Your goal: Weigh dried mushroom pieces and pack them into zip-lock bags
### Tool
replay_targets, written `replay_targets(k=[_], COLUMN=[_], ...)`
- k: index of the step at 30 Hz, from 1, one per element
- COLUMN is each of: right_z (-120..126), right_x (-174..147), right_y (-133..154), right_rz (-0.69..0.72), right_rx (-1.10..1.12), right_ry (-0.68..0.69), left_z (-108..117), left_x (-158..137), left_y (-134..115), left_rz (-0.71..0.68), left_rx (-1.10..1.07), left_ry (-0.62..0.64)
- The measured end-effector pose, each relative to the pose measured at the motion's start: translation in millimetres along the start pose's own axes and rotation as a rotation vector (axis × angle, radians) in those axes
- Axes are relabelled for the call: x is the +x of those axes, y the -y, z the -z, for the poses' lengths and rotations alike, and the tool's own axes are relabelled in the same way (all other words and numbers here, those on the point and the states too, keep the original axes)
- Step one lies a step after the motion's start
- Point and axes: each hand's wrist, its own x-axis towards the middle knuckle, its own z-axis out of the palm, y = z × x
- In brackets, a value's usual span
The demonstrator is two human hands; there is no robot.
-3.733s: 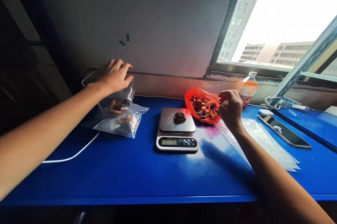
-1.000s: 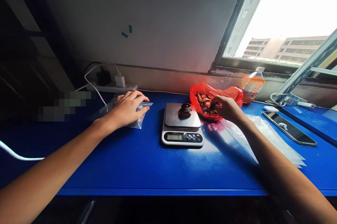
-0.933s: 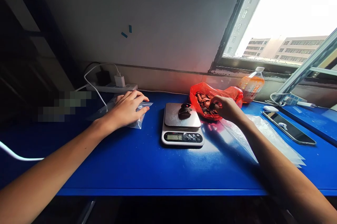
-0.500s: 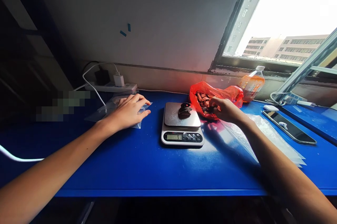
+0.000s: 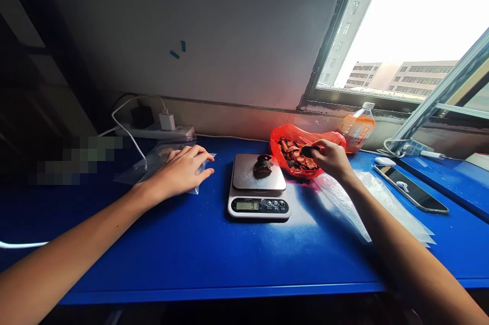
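Note:
My right hand (image 5: 333, 160) pinches a dark dried slice (image 5: 310, 152) just above an open red plastic bag (image 5: 277, 139). Reddish-brown dried slices (image 5: 296, 153) fill that bag. Left of it stands a small digital scale (image 5: 260, 208) with a steel plate; its display seems to read 9.1. A few dark, rough-skinned dried pieces (image 5: 263, 166) lie on the plate. My left hand (image 5: 183, 169) rests with fingers spread on clear plastic bags (image 5: 151, 162), left of the scale and apart from it.
Clear flat bags (image 5: 367, 202) lie under my right forearm. Farther right are a phone (image 5: 414, 190) with an earbud on it and a white earbud case (image 5: 385, 161). An orange drink bottle (image 5: 358, 129) stands behind the red bag. A power strip (image 5: 183, 132) with a charger sits against the wall.
My right hand has come up out of the red bag, and a dark slice now shows between its fingers. My left hand stays on the clear bags. The view has shifted slightly.

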Motion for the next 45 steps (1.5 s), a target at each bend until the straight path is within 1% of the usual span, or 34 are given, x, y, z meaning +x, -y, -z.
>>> replay_targets(k=[4,6,10,14,19,22,25,27,30,34,37,41,45], right_z=[-7.1,-12.6,-26.8,-36.0,-38.0,-41.8,-45.9,-44.1,-31.7,-12.6,-9.8,-14.2,-14.4], right_x=[-5.1,-5.7,0.9,11.9,17.5,20.1,23.5,24.6,22.7,14.3,9.3,9.8,14.6], right_y=[8.1,13.5,23.7,30.4,30.7,28.8,28.0,26.6,21.0,12.5,10.4,11.4,6.9], right_rz=[-0.007,0.033,0.182,0.257,0.293,0.280,0.267,0.251,0.203,0.126,0.072,0.037,0.014], right_rx=[0.177,0.188,-0.023,-0.171,-0.282,-0.289,-0.221,-0.136,0.025,0.245,0.358,0.430,0.411], right_ry=[0.093,0.134,0.213,0.272,0.359,0.373,0.352,0.335,0.332,0.373,0.372,0.315,0.180], left_z=[-0.8,-1.3,-3.4,-5.1,-5.2,-5.0,-4.6,-4.1,-3.0,-0.2,2.3,4.8,6.5], left_x=[0.3,0.9,2.4,3.0,3.4,3.3,2.2,1.6,1.7,2.4,1.4,-0.7,-1.2], left_y=[0.1,0.0,1.8,5.4,6.0,5.3,5.7,6.2,5.7,2.5,0.5,-0.8,-2.5], left_rz=[0.007,0.016,0.016,0.007,0.020,0.025,0.034,0.029,0.020,0.026,0.026,0.018,0.015], left_rx=[0.002,0.005,-0.013,-0.038,-0.075,-0.067,-0.052,-0.053,-0.045,-0.020,-0.011,-0.010,-0.018], left_ry=[-0.002,-0.003,-0.018,-0.027,-0.030,-0.025,-0.021,-0.025,-0.029,-0.002,0.014,0.005,0.009])
